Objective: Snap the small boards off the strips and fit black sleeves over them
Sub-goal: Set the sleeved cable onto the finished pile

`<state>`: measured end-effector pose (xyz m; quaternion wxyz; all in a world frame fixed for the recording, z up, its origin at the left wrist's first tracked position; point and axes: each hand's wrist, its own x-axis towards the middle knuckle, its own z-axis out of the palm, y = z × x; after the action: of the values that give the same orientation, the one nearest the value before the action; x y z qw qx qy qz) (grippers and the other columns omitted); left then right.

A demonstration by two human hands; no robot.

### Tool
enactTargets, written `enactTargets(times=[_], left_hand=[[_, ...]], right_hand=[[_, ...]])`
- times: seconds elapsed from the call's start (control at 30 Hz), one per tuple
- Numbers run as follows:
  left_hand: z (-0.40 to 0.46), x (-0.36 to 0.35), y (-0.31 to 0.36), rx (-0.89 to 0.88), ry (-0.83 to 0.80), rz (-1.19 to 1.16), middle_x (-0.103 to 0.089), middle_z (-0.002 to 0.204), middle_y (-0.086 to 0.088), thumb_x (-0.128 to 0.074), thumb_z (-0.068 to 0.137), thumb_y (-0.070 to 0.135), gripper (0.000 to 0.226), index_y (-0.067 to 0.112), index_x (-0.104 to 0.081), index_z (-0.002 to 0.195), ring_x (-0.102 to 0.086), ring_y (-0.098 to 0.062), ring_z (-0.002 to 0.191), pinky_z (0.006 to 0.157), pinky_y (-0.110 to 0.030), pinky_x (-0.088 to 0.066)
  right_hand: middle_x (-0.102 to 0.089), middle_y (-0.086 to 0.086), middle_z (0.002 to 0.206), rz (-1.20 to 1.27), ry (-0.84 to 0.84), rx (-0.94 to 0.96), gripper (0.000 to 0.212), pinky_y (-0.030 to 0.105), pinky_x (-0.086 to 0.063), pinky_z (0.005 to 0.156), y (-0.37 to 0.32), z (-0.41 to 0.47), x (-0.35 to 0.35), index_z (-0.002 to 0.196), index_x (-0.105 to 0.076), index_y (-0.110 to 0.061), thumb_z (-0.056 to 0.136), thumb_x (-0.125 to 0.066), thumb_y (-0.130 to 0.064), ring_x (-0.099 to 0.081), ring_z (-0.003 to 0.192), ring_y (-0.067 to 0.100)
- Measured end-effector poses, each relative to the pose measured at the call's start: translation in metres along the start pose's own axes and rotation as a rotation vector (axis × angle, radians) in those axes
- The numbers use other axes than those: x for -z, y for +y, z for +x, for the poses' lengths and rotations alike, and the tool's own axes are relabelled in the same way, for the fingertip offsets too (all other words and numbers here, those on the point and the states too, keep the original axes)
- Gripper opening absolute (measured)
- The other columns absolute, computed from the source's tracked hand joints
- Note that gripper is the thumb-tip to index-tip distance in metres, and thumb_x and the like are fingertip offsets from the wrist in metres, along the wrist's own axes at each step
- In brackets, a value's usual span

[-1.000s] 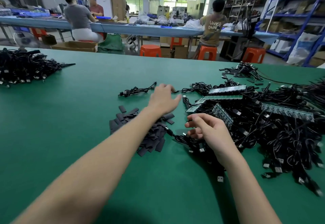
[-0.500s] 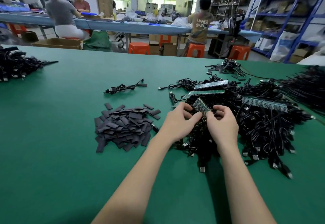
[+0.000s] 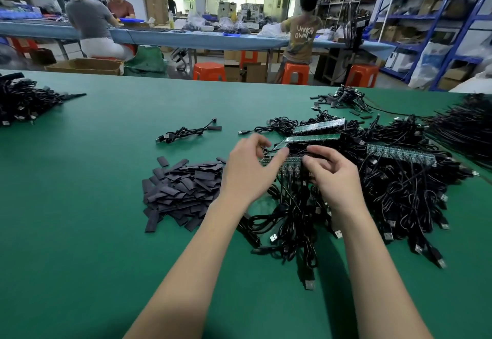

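Together, the left hand [image 3: 250, 168] and the right hand [image 3: 330, 176] worked one strip of small boards [image 3: 290, 164] held between them, just above the cable heap near the middle of the green table [image 3: 93, 245]. The left hand's index finger lay extended along the strip's top edge with its other fingers loosely curled; the right hand's fingers were curled round the strip's right part, thumb toward the left hand. Whether a board had come free could not be told, since the fingers were blurred.

By my judgement the strip was light and stiff, scored to break at each joint, so the sensible hold was close on either side of one joint, thumbs near together, bending sharply (the trailing leads would tug otherwise). The soldered wires looked like the fragile part.

The pile of black sleeves [image 3: 183, 192] lay just left of the left hand, flat and thin, probably limp and easy to pinch open at one end. Two further strips [image 3: 314, 136] rested on the heap beyond the hands, another [image 3: 399, 153] toward the right edge. A single finished-looking cable [image 3: 186, 132] lay apart toward the far side, and a separate cable bundle [image 3: 24, 101] sat at the far left corner.
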<state>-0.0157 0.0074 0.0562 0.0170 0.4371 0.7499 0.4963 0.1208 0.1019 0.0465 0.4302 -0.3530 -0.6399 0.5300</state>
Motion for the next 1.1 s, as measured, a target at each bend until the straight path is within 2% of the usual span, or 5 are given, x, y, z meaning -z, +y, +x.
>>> enactTargets(times=[0.1, 0.2, 0.4, 0.63, 1.1], left_hand=[[0.0, 0.007, 0.015, -0.165, 0.138, 0.052, -0.059, 0.09, 0.01, -0.053, 0.1, 0.047, 0.023, 0.025, -0.06, 0.095, -0.053, -0.008, 0.082, 0.068, -0.026, -0.043], [-0.003, 0.007, 0.027, -0.224, 0.21, 0.264, -0.057, 0.069, 0.006, -0.04, 0.106, 0.045, 0.043, 0.021, -0.055, 0.074, -0.056, -0.021, 0.072, 0.06, -0.033, -0.034], [-0.004, 0.011, 0.025, -0.164, 0.211, 0.363, -0.049, 0.053, 0.002, -0.034, 0.106, 0.055, 0.063, 0.015, -0.053, 0.061, -0.051, -0.026, 0.061, 0.058, -0.034, -0.028], [-0.004, 0.01, 0.028, -0.081, 0.297, 0.228, -0.037, 0.043, 0.004, -0.034, 0.105, 0.056, 0.071, 0.017, -0.033, 0.046, -0.04, -0.018, 0.046, 0.048, -0.032, -0.022], [-0.002, 0.009, 0.019, -0.114, 0.274, 0.116, -0.026, 0.039, 0.002, -0.04, 0.106, 0.047, 0.071, 0.015, -0.025, 0.045, -0.033, -0.015, 0.04, 0.047, -0.032, -0.019]], right_hand=[[-0.073, -0.012, 0.076, 0.158, -0.116, -0.062, 0.019, 0.014, -0.051, 0.062, -0.014, -0.005, -0.006, 0.1, -0.075, -0.019, 0.083, -0.082, -0.023, -0.064, 0.066, -0.004], [-0.071, -0.008, 0.076, 0.294, -0.225, -0.143, 0.019, 0.013, -0.046, 0.054, -0.025, -0.012, -0.015, 0.091, -0.076, -0.015, 0.076, -0.083, -0.025, -0.053, 0.052, 0.0], [-0.074, -0.003, 0.084, 0.372, -0.368, -0.214, 0.025, 0.016, -0.053, 0.061, -0.034, -0.018, -0.015, 0.084, -0.079, -0.017, 0.063, -0.084, -0.029, -0.065, 0.066, 0.005], [-0.071, -0.003, 0.068, 0.356, -0.36, -0.189, 0.026, 0.014, -0.05, 0.057, -0.038, -0.02, -0.022, 0.085, -0.08, -0.012, 0.063, -0.084, -0.024, -0.057, 0.049, 0.001], [-0.076, 0.005, 0.09, 0.399, -0.454, -0.313, 0.018, 0.021, -0.056, 0.065, -0.037, -0.021, -0.023, 0.087, -0.081, -0.012, 0.071, -0.08, -0.019, -0.068, 0.072, 0.014]])
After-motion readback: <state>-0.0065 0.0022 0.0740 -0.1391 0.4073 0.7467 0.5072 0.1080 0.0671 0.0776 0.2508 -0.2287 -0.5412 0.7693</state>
